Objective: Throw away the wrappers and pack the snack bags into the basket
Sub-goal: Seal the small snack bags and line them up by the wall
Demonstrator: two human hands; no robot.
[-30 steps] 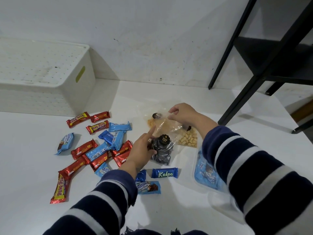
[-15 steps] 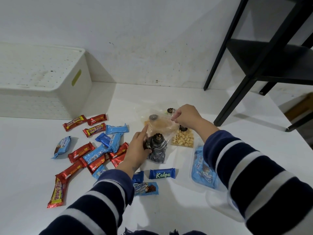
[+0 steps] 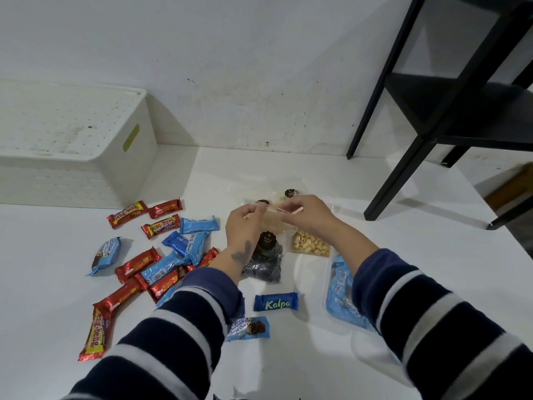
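Glossy foil wrappers point(image 3: 138, 264); clear plastic bag point(image 3: 274, 216); matt perforated plastic basket point(image 3: 72, 145)

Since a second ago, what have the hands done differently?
The left hand left the dark swirl-cookie bag and rose to join the right hand; both now pinch the top edge of the clear bag. The peanut bag, Kalpa bar and white basket stayed put.

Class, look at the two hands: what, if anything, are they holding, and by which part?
Both the left hand and right hand pinch the top edge of a clear snack bag, one at each end.
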